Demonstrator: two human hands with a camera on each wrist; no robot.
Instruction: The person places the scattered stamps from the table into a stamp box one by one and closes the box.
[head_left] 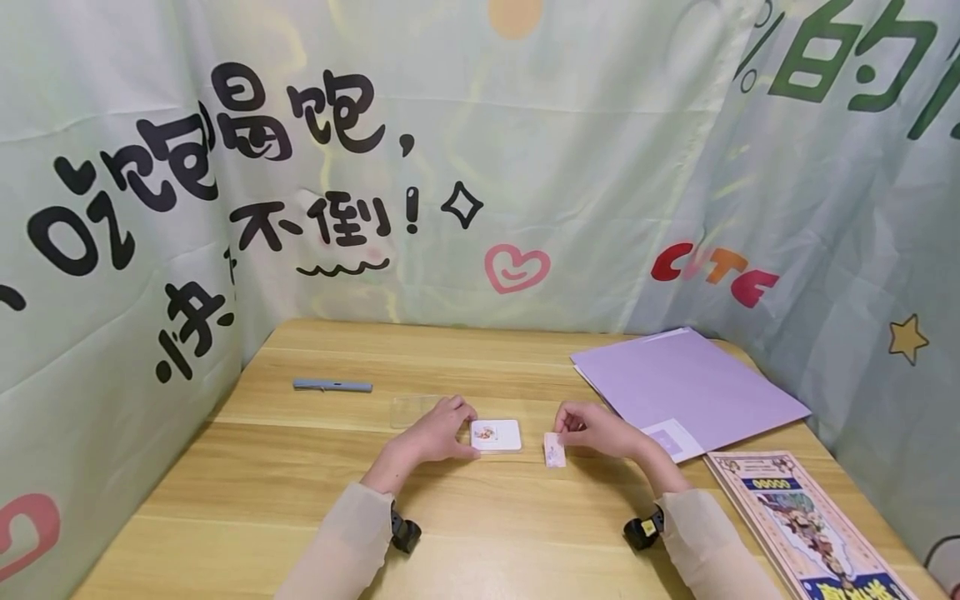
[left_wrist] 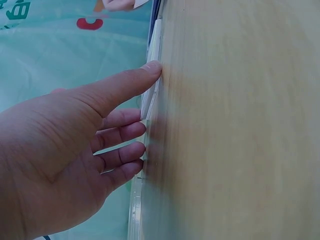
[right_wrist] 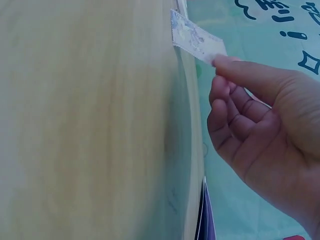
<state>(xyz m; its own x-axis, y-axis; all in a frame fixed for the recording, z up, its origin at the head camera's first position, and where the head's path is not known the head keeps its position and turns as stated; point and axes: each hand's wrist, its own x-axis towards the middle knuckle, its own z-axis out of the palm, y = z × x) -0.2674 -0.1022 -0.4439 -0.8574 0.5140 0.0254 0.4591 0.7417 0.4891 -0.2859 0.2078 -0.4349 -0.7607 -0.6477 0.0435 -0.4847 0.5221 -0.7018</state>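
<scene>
A small stack of white cards with rounded corners [head_left: 507,435] lies on the table, a little colored picture on the left of its top card. My left hand [head_left: 438,429] holds the stack at its left end, thumb on the near edge and fingers toward the far edge; the left wrist view shows the thumb [left_wrist: 152,67] against its side. To the right, my right hand [head_left: 596,429] pinches a small stamp [head_left: 554,452] by one end between thumb and fingers. The stamp [right_wrist: 195,39] has a serrated edge and a pale purple print. A gap separates it from the cards.
A clear plastic case [head_left: 408,410] lies partly behind the left hand. Farther left is a blue-grey pen [head_left: 332,386]. A purple folder [head_left: 697,387] covers the back right, with a pink illustrated booklet [head_left: 810,529] nearer. Printed curtains [head_left: 450,108] enclose the table.
</scene>
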